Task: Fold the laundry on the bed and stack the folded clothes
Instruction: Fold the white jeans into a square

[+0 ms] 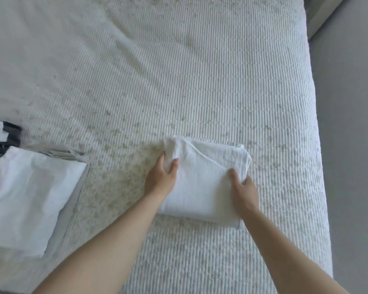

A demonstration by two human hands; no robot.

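A folded white cloth (202,183) lies on the quilted bed (179,81), right of centre. My left hand (162,177) grips its left edge, thumb on top and fingers tucked under the fold. My right hand (243,188) grips its right edge the same way, thumb on the top layer. At the left lies a stack of folded white clothes (28,196) with a grey folded piece (68,154) showing beneath its far edge.
A dark and white garment (6,134) sits bunched at the far left edge. The bed's right edge drops to a grey floor (353,145). Open quilt stretches across the far half of the bed.
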